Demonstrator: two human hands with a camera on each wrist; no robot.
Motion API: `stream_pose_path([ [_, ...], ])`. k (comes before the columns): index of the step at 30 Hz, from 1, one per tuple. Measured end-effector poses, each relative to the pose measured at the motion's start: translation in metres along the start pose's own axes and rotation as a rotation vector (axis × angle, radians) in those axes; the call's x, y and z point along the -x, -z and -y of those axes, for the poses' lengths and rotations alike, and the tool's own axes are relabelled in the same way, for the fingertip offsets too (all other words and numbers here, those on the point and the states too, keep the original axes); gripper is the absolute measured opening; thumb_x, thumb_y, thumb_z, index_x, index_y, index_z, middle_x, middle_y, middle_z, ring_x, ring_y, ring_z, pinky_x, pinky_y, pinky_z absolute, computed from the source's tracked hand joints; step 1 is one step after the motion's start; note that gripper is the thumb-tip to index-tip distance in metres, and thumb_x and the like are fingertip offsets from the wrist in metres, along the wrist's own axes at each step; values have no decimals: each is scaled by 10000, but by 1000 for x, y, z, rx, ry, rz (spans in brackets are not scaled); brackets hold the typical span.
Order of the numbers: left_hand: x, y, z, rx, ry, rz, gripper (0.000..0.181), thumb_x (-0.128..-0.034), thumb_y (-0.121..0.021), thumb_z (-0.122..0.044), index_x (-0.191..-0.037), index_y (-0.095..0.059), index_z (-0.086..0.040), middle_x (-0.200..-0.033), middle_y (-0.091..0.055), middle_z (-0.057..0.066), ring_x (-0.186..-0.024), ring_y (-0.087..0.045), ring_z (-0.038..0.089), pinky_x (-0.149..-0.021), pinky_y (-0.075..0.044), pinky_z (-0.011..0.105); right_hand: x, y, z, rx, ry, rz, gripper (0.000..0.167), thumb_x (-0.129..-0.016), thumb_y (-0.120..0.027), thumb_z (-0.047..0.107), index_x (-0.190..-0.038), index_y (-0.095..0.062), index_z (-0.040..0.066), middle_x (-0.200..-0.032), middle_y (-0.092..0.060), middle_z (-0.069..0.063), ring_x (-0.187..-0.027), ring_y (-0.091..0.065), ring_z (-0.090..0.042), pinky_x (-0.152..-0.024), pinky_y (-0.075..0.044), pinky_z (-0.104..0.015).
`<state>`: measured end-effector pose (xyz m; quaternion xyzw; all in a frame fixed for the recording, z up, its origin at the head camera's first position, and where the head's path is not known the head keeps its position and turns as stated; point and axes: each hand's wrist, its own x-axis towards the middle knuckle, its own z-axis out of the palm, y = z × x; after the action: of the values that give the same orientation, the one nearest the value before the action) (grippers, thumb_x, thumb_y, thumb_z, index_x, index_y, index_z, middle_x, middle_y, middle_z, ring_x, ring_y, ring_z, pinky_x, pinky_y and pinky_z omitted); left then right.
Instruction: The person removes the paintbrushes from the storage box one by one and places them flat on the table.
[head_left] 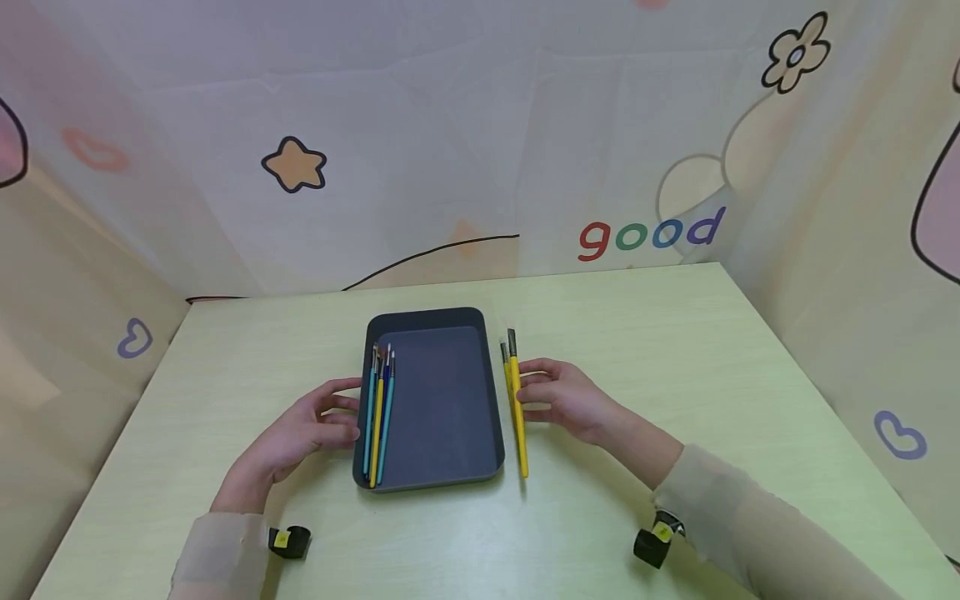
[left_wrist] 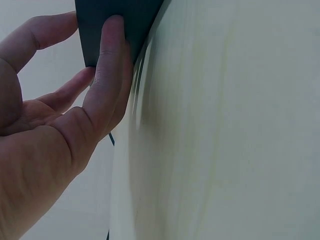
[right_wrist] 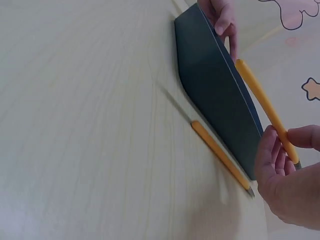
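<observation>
My right hand [head_left: 566, 400] pinches a yellow-handled paintbrush [head_left: 519, 417] between thumb and fingers, raised just right of the dark grey tray [head_left: 442, 400]. In the right wrist view, a second yellow paintbrush [right_wrist: 220, 155] lies on the table below it, alongside the tray's outer wall. Several paintbrushes with teal, yellow and dark blue handles [head_left: 380, 417] lie lengthwise inside the tray along its left side, bristles toward the back. My left hand [head_left: 311, 425] rests its fingertips against the tray's left outer wall, seen close in the left wrist view.
The pale wooden table [head_left: 615, 325] runs back to a printed curtain [head_left: 450, 150], which also closes off both sides. Black wrist devices [head_left: 288, 542] sit by the sleeves, one on each forearm.
</observation>
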<state>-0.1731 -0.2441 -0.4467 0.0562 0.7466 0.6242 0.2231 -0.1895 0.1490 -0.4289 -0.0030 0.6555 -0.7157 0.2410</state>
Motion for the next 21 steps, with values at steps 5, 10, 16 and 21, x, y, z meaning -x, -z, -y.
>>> stream_pose_path([
  [5,0,0,1,2,-4,4,795,-897,-707,-4,-1583,-306,-42,-1365,-447,287,-1112,-611,311,-895,-582,409,-5,10,0,21,-5,-7,496,-957,-588,-42,-1420,-428,-119,-1132,-588,-157,-933,-635,-188,-916,-573,-443],
  [10,0,0,1,4,-1,6,791,-901,-706,-4,-1582,-304,-38,-1368,-446,287,-1116,-607,313,-896,-582,404,-10,20,-1,36,-15,-48,490,-954,-593,-48,-1414,-437,-116,-1199,-591,-206,-945,-649,-201,-917,-573,-451],
  [16,0,-1,1,4,-5,6,784,-905,-705,-1,-1579,-306,-34,-1359,-445,288,-1108,-607,314,-891,-584,402,-13,27,1,66,-30,-77,493,-952,-611,-41,-1413,-444,-100,-1211,-581,-212,-935,-655,-216,-863,-595,-420],
  [21,0,-1,0,2,-6,2,781,-905,-700,8,-1579,-307,-33,-1351,-447,287,-1105,-609,315,-890,-585,405,-15,29,1,126,-66,-106,465,-945,-625,-52,-1380,-466,-90,-1186,-593,-200,-879,-666,-209,-787,-613,-378],
])
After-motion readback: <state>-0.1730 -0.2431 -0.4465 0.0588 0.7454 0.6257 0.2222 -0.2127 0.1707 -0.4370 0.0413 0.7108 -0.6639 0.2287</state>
